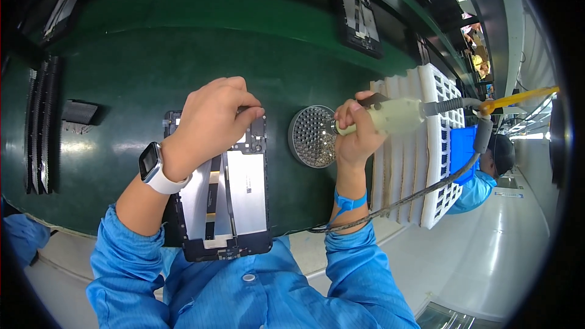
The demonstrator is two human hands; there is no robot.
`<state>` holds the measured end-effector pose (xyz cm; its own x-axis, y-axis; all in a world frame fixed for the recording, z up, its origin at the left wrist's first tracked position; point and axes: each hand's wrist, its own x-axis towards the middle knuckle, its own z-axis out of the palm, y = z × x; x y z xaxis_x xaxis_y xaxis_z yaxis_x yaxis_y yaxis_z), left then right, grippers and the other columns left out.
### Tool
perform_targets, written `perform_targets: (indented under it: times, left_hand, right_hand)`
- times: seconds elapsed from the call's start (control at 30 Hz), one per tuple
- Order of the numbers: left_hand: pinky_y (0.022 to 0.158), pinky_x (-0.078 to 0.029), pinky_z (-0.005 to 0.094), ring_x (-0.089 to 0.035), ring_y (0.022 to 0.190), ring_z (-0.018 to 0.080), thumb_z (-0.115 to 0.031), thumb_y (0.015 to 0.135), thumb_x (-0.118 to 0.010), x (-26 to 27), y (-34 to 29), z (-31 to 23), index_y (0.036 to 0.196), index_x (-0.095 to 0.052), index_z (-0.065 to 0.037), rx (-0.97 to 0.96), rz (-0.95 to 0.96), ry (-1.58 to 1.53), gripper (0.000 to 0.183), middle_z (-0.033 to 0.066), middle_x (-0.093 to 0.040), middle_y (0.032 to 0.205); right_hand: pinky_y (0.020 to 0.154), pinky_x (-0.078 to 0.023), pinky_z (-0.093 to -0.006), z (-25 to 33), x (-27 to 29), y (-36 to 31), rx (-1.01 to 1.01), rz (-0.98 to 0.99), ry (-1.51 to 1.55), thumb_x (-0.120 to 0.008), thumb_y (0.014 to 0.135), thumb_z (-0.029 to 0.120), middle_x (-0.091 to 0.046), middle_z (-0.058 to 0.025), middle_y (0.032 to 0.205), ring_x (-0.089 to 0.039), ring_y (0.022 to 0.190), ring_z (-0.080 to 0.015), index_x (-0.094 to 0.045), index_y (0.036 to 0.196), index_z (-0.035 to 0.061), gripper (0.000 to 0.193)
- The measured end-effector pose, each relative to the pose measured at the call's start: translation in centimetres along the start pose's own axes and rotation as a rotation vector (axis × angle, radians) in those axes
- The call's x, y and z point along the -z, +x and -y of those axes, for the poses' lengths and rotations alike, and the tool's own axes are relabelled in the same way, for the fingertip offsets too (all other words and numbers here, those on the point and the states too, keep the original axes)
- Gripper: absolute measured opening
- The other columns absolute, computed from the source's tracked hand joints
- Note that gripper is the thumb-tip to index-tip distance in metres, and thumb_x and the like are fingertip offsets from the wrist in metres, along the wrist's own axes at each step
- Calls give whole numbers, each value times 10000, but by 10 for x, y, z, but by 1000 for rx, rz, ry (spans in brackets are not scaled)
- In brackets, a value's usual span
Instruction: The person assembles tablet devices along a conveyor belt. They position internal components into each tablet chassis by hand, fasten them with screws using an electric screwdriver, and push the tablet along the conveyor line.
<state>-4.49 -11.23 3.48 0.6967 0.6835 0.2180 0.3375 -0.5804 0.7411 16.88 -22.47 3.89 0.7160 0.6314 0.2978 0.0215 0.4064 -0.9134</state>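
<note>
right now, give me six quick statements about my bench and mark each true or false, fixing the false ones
1. The right hand holds the driver. True.
2. The dish lies between the device and the white stack. True.
3. The left hand is at the device's near end. False: it is at the far end.
4. The driver is dark red. False: it is pale yellow-green.
5. A watch is on the left wrist. True.
6. The blue strap is on the left wrist. False: it is on the right.
</note>
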Motion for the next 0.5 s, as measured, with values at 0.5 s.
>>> perform_targets:
  times: [0.5]
  left_hand:
    - [666, -488, 359, -607, 787, 254, -129, 750, -787, 3, -3, 8, 895, -745, -50, -149, -32, -126, 171, 65, -619, 796]
  right_hand:
    - [543, -431, -320, 41, -79, -5, -13, 203, 213, -557, 818, 19, -474, -53, 580, -444, 483, -134, -541, 1092, -75, 290]
